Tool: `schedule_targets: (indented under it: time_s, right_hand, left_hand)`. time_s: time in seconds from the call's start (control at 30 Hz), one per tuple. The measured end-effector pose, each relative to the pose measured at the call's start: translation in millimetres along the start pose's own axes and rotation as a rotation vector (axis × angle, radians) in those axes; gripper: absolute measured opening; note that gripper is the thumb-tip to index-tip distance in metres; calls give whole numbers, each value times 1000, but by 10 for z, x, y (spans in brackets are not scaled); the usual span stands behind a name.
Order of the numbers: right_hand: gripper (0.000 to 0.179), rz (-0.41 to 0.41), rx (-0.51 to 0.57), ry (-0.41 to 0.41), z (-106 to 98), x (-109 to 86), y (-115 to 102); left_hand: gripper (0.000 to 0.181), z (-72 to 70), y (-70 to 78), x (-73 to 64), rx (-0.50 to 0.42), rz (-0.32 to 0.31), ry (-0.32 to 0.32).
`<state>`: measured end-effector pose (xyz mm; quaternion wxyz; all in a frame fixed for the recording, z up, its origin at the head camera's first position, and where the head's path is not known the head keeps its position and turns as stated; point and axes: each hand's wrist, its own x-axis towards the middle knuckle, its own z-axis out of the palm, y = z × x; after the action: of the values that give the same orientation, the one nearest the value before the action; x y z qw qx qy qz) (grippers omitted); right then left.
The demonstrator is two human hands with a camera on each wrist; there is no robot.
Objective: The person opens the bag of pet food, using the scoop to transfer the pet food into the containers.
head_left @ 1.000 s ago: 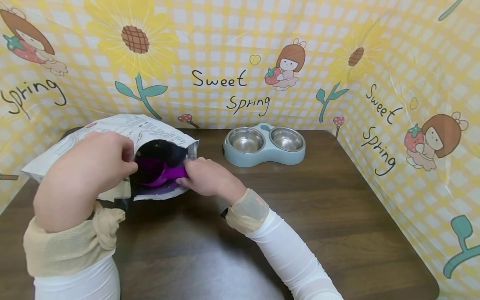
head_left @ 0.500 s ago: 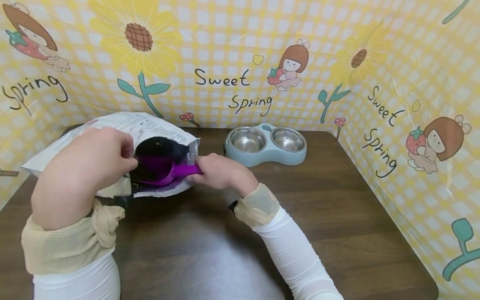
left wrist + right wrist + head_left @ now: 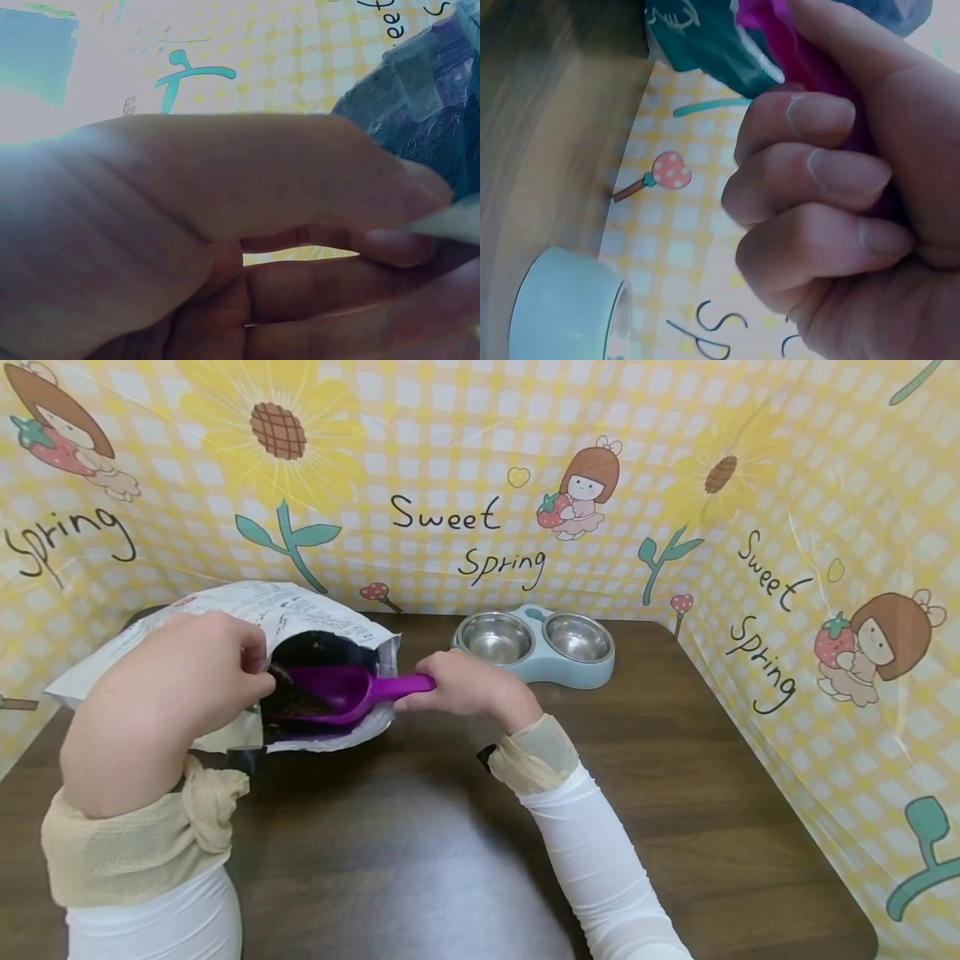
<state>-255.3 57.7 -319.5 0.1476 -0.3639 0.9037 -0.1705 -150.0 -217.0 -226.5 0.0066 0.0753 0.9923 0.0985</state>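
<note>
A white printed bag (image 3: pixel 225 602) lies on its side at the left of the table, its dark mouth facing right. My left hand (image 3: pixel 172 693) pinches the edge of the mouth between thumb and fingertips, as the left wrist view also shows. My right hand (image 3: pixel 472 689) grips the handle of a purple scoop (image 3: pixel 352 693), fingers curled round it in the right wrist view. The scoop's bowl sits in the bag's mouth with dark brown bits (image 3: pixel 296 697) in it; its front end is hidden behind the left hand.
A pale blue double bowl stand (image 3: pixel 555 670) with two steel bowls stands at the back, just beyond the right hand. The brown wooden table (image 3: pixel 675 793) ends at a checked cloth wall (image 3: pixel 450 435) behind and to the right.
My right hand has drawn the scoop rightward, partly out of the bag, and the brown bits now show in its bowl. The left hand keeps its pinch on the bag's edge.
</note>
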Motion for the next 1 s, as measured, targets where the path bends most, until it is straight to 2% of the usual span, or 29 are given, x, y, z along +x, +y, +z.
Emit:
schedule_targets:
  time_s: [0.3, 0.47, 0.6, 0.73, 0.87, 1.0]
  right_hand:
    - [32, -109, 49, 6, 16, 51, 183]
    - [28, -127, 32, 21, -3, 44, 139]
    - [18, -166, -32, 87, -35, 4, -18]
    - [10, -198, -157, 194, -20, -28, -193]
    - [10, -195, -273, 262, 22, -39, -308]
    - [8, -182, -311, 303, 32, -52, -344]
  left_hand:
    - [16, 2, 7, 1, 5, 2, -2]
    - [15, -2, 9, -1, 2, 3, -2]
    - [16, -8, 9, 0, 5, 2, -7]
    - [17, -12, 8, 1, 8, 1, -8]
    - [17, -9, 8, 1, 9, 6, -3]
    - [17, -7, 8, -1, 8, 7, -6]
